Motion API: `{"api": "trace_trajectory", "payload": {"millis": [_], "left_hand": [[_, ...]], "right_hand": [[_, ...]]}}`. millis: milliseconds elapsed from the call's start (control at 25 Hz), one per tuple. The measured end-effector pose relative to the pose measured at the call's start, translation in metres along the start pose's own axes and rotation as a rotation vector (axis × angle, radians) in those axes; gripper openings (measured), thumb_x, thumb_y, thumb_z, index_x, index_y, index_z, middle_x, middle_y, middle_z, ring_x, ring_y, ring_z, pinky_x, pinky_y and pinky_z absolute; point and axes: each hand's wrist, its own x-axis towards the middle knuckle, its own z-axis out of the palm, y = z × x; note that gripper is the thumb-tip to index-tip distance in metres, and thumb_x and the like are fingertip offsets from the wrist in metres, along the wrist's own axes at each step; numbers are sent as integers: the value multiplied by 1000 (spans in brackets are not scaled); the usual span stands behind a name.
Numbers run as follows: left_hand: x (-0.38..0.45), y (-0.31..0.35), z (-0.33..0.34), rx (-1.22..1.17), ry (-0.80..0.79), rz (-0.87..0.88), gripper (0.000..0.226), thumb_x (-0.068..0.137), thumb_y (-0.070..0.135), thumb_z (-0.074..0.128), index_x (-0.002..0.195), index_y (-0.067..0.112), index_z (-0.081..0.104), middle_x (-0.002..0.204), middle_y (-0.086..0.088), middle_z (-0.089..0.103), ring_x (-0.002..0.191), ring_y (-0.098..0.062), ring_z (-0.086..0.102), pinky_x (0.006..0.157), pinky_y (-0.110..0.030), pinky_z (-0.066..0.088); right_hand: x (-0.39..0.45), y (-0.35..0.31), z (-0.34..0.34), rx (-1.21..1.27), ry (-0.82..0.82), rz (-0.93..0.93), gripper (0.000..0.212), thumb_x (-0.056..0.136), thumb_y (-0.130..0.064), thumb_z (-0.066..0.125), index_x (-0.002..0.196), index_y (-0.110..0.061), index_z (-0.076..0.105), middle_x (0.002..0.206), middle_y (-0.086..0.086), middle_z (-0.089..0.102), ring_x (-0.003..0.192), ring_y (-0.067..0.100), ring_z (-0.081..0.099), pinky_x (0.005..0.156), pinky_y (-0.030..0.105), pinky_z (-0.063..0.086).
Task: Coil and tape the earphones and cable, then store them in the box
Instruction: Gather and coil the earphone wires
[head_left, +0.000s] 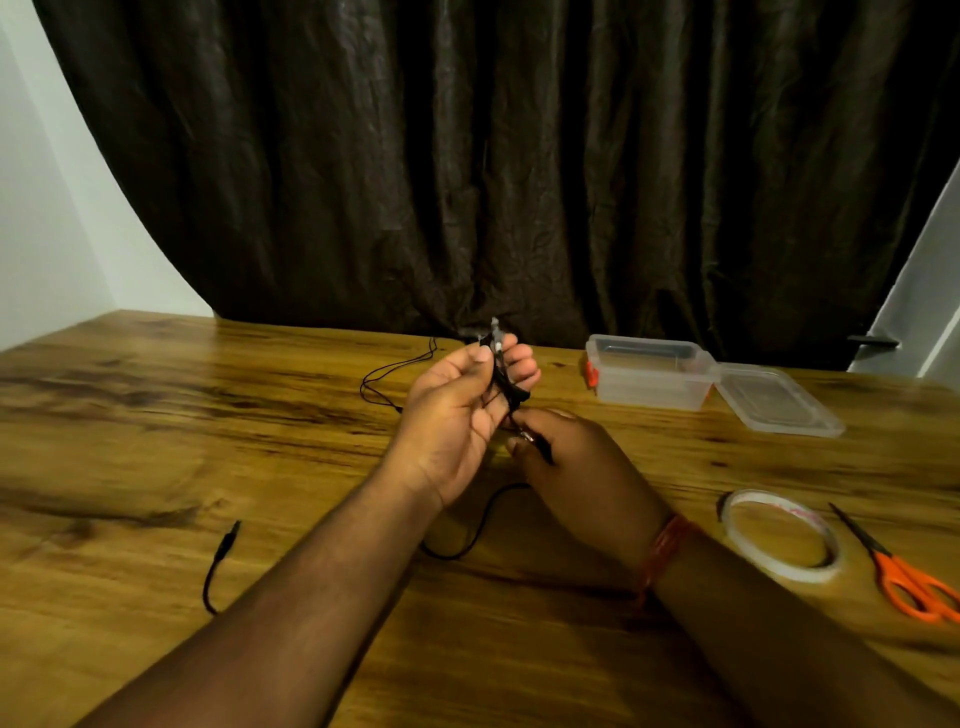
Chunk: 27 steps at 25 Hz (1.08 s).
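Two hands above the worktop (156, 415): left hand (457, 415) grips one black earphone coil (506, 387); right hand (576, 467) pinches its cord. Beside them: one loose cable (221, 561), one open box (649, 371), one tape roll (779, 535), one pair of scissors (904, 577).

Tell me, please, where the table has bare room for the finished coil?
Bare wood lies left of the left hand, beyond the black cable. The right is crowded: box, lid, tape, scissors.

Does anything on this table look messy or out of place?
Nothing looks damaged. A black cable with its plug lies loose on the table, apart from the earphones the left hand holds. The box stands open, lid beside it.
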Motion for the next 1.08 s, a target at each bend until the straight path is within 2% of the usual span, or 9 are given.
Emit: {"api": "trace_trajectory", "payload": {"millis": [120, 320, 440, 520, 640, 760, 920, 1000, 1080], "left_hand": [[1, -4, 0, 142, 36, 39, 29, 104, 3, 36, 124, -6, 56, 105, -16, 73, 101, -22, 71, 91, -31, 56], [-2, -8, 4, 455, 89, 37, 29, 104, 6, 38, 109, 11, 66, 100, -3, 75, 94, -9, 72, 79, -19, 55], [-2, -13, 0, 693, 39, 64, 31, 103, 9, 43, 98, 24, 70, 97, 3, 76, 99, -12, 70, 93, -32, 53], [-2, -14, -5, 798, 2, 61, 30, 103, 13, 44, 100, 24, 71, 101, 1, 76, 103, -17, 69, 97, -39, 52], [-1, -11, -8, 781, -26, -38, 28, 102, 13, 45, 107, 19, 71, 103, -1, 75, 101, -17, 70, 90, -35, 54], [-2, -10, -7, 736, -10, -161, 23, 99, 9, 48, 105, 14, 70, 93, -1, 75, 85, -11, 68, 69, -23, 51], [-1, -14, -8, 603, 52, -205, 19, 97, 7, 50, 105, 6, 67, 87, -5, 69, 79, -11, 62, 64, -22, 44], [-1, -13, -6, 493, 65, -192, 19, 98, 5, 46, 100, 4, 65, 83, -7, 69, 77, -13, 64, 64, -23, 47], [-2, -10, -3, 390, 36, -188, 22, 99, 2, 42, 94, 3, 64, 76, -9, 69, 67, -12, 67, 54, -18, 51]], "right_hand": [[-2, -2, 0, -124, 69, -46, 19, 92, -18, 60, 112, -17, 62, 106, 1, 62, 94, 14, 57, 77, 28, 46], [-1, -7, -4, -228, 155, -166, 22, 86, -11, 64, 105, -17, 57, 106, 0, 58, 91, 14, 54, 72, 19, 37], [-1, -5, -5, -265, 153, -217, 13, 85, -8, 65, 96, -14, 61, 106, 3, 55, 93, 16, 55, 75, 19, 42], [0, -3, -7, -256, 152, -236, 12, 85, -7, 66, 95, -13, 63, 104, 3, 53, 88, 17, 56, 72, 23, 47], [0, -2, -12, -335, 154, -275, 8, 89, -13, 63, 96, -11, 64, 103, 5, 49, 82, 20, 55, 65, 36, 53], [1, -1, -13, -388, 113, -280, 13, 88, -12, 64, 100, -15, 60, 104, 3, 48, 83, 21, 56, 64, 41, 53], [3, 3, -15, -406, 127, -285, 24, 82, -17, 70, 102, -17, 57, 102, 1, 50, 88, 20, 56, 67, 35, 51], [3, 3, -19, -379, 166, -270, 29, 80, -23, 73, 103, -18, 57, 103, -2, 51, 91, 17, 55, 68, 29, 47], [2, 2, -21, -336, 207, -235, 36, 77, -30, 76, 105, -22, 53, 104, -6, 51, 88, 11, 54, 66, 27, 48]]}}
